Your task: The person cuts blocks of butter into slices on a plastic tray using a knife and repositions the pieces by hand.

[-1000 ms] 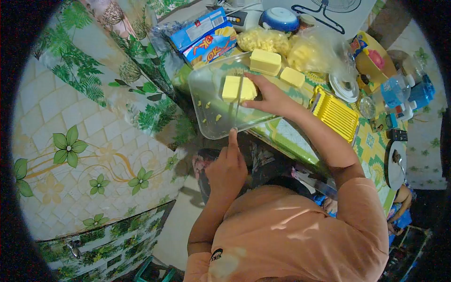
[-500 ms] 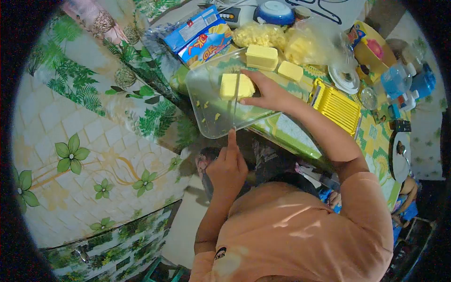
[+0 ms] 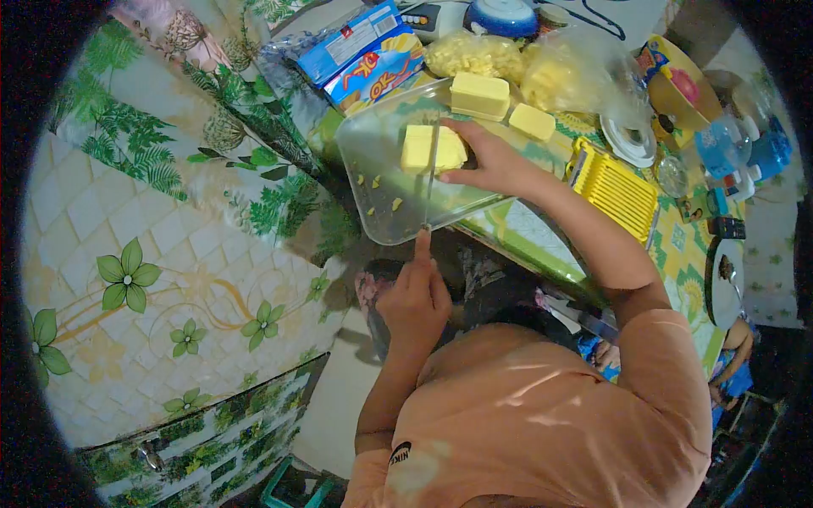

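Note:
A clear plastic tray (image 3: 381, 222) sits at the table edge with a soft-looking yellow block (image 3: 417, 151) in it. My right hand (image 3: 487, 161) grips the block's right side, thumb and fingers apart around it. My left hand (image 3: 415, 292) is closed around a knife's handle, index finger stretched along its top. The thin knife (image 3: 430, 199) reaches away from me across the tray, its blade over the block; how deep it has cut, I cannot tell. Small yellow crumbs (image 3: 396, 204) lie in the tray's left part. Two more yellow blocks (image 3: 479, 95) (image 3: 532, 123) rest beyond my right hand.
A blue box (image 3: 377, 72), bags of yellow pieces (image 3: 474, 57) and a blue bowl (image 3: 501, 19) stand behind the tray. To the right are a yellow slotted rack (image 3: 616, 190), a white lid (image 3: 628, 142), bottles (image 3: 724, 148) and a plate (image 3: 722, 284).
The view has shifted slightly. Both hands keep their holds on the knife and the yellow block, with little visible movement of either.

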A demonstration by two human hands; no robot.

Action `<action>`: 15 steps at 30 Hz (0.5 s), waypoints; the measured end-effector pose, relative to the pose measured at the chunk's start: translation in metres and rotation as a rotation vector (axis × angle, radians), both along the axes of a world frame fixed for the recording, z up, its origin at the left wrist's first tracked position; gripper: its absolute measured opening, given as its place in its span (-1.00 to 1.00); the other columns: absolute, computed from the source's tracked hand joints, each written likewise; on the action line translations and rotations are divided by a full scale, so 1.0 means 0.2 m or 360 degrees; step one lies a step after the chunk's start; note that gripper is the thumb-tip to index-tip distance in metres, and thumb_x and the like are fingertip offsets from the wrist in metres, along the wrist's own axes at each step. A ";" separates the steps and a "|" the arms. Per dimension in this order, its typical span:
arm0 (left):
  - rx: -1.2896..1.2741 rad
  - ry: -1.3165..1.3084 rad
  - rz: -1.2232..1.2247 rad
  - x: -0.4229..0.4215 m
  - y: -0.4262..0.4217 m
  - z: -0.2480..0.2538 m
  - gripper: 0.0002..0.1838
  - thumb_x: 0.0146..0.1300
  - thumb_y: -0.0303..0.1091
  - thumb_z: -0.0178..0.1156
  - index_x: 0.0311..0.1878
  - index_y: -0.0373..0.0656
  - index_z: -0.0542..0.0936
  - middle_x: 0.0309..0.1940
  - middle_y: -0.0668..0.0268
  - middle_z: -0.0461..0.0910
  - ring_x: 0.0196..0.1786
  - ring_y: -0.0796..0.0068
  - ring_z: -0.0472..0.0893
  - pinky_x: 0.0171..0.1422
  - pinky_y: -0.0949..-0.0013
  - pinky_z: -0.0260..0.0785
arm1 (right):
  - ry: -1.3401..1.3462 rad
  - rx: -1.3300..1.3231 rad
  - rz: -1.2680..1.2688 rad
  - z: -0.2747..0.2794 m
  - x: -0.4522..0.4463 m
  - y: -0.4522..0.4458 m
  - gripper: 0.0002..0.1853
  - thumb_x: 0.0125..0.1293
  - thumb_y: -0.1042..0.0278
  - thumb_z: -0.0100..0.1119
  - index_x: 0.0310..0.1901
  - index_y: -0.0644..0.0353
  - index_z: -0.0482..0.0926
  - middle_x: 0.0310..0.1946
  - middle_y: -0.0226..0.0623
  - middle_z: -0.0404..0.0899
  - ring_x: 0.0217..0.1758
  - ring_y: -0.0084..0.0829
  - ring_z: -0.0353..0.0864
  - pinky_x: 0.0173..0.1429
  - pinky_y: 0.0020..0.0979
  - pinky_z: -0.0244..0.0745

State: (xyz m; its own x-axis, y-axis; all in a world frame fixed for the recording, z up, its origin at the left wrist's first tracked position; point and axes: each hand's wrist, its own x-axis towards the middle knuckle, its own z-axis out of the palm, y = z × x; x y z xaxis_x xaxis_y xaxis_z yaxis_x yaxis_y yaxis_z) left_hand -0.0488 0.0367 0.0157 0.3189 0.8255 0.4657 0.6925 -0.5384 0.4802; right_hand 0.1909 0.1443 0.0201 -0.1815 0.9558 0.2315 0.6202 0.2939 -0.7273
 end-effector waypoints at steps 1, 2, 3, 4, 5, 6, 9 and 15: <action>-0.0014 -0.0007 0.0002 0.00 0.00 0.00 -0.42 0.22 -0.48 0.19 0.36 -0.08 0.45 -0.53 0.27 0.52 -0.54 0.25 0.52 -0.45 0.21 0.33 | -0.0005 -0.0013 -0.0006 0.01 0.00 0.00 -0.09 0.11 0.07 0.46 0.41 0.30 0.22 0.24 0.07 0.40 0.31 -0.10 0.43 0.39 -0.23 0.31; -0.0049 0.0006 0.0009 0.00 0.00 0.00 -0.42 0.22 -0.48 0.19 0.36 -0.08 0.45 -0.53 0.27 0.52 -0.53 0.26 0.52 -0.42 0.21 0.33 | -0.0008 -0.0025 -0.0011 0.01 0.00 0.00 -0.09 0.11 0.07 0.46 0.41 0.30 0.22 0.24 0.07 0.40 0.31 -0.10 0.43 0.39 -0.23 0.30; -0.0083 0.0020 0.0018 0.00 -0.01 0.00 -0.42 0.22 -0.48 0.19 0.36 -0.08 0.46 -0.53 0.27 0.52 -0.53 0.27 0.53 -0.40 0.20 0.32 | -0.0006 -0.0021 -0.0005 0.01 -0.01 0.00 -0.08 0.11 0.06 0.46 0.41 0.30 0.22 0.25 0.07 0.40 0.32 -0.10 0.42 0.40 -0.23 0.30; -0.0115 0.0036 0.0028 0.00 -0.01 0.00 -0.42 0.22 -0.48 0.19 0.36 -0.08 0.46 -0.53 0.28 0.52 -0.52 0.28 0.53 -0.38 0.20 0.32 | -0.0003 -0.0016 0.0002 0.01 0.00 0.00 -0.08 0.11 0.06 0.46 0.41 0.30 0.22 0.25 0.07 0.40 0.32 -0.10 0.42 0.40 -0.23 0.30; -0.0016 0.0041 0.0004 -0.01 0.00 -0.02 -0.41 0.21 -0.49 0.20 0.36 -0.10 0.45 -0.55 0.30 0.51 -0.57 0.31 0.51 -0.46 0.23 0.30 | -0.0002 -0.0011 0.0008 0.00 0.00 0.00 -0.08 0.11 0.05 0.46 0.41 0.30 0.22 0.25 0.07 0.40 0.32 -0.10 0.42 0.40 -0.23 0.30; 0.0083 0.0046 -0.0020 -0.01 0.01 -0.04 -0.40 0.19 -0.49 0.20 0.37 -0.12 0.44 -0.57 0.33 0.50 -0.61 0.35 0.49 -0.54 0.27 0.29 | -0.0008 -0.0001 0.0012 0.00 0.00 0.00 -0.08 0.11 0.05 0.46 0.41 0.30 0.21 0.25 0.07 0.40 0.32 -0.10 0.42 0.40 -0.23 0.29; 0.0143 0.0034 -0.0047 -0.01 0.02 -0.06 -0.39 0.19 -0.49 0.20 0.37 -0.15 0.43 -0.59 0.35 0.49 -0.66 0.39 0.46 -0.62 0.30 0.28 | -0.0025 0.0017 0.0020 0.00 0.00 0.00 -0.07 0.12 0.04 0.45 0.42 0.30 0.21 0.25 0.07 0.39 0.33 -0.10 0.41 0.40 -0.23 0.29; -0.0078 -0.0059 0.0064 0.00 -0.02 0.02 -0.43 0.21 -0.49 0.21 0.34 -0.10 0.48 -0.50 0.27 0.59 -0.53 0.25 0.52 -0.34 0.17 0.35 | -0.0050 0.0002 0.0021 0.00 0.01 0.00 -0.06 0.12 0.02 0.45 0.41 0.33 0.20 0.27 0.09 0.37 0.34 -0.09 0.40 0.41 -0.23 0.27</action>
State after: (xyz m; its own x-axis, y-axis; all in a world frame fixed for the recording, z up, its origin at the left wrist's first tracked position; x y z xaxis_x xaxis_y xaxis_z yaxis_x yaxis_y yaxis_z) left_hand -0.0486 0.0325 0.0204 0.2686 0.8593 0.4352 0.6941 -0.4859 0.5311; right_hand 0.1927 0.1446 0.0209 -0.2010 0.9530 0.2267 0.6386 0.3030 -0.7074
